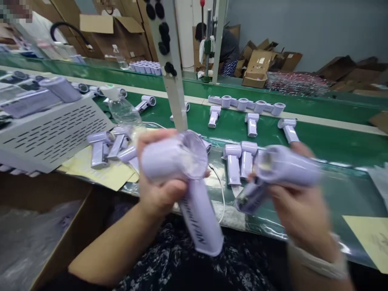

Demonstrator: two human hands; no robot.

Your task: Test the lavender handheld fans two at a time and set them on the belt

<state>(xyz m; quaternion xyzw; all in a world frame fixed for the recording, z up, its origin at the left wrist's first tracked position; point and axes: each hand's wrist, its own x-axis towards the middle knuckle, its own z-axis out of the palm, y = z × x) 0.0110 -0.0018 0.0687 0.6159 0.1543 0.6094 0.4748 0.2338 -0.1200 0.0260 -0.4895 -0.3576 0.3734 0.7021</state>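
Observation:
My left hand [160, 182] is closed around the head of a lavender handheld fan [201, 218], whose handle with dark lettering hangs down toward me. To the right, my right hand [300, 202] grips a second lavender handheld fan housing [287, 167], its round opening turned toward the left and its handle slanting down-left. Motion blurs this one. Both are held above the bench edge, apart from each other. Just behind them, fan bodies [233, 163] lie side by side on the bench, and a thin white cable [222, 194] curls between my hands.
A green conveyor belt [266, 129] carries spaced fan bodies. At left stand a slotted metal box [57, 133] and a pile of fans [100, 149] on yellow paper. A white upright post [172, 81] rises ahead. An open carton [69, 238] sits low at left; co-workers are beyond.

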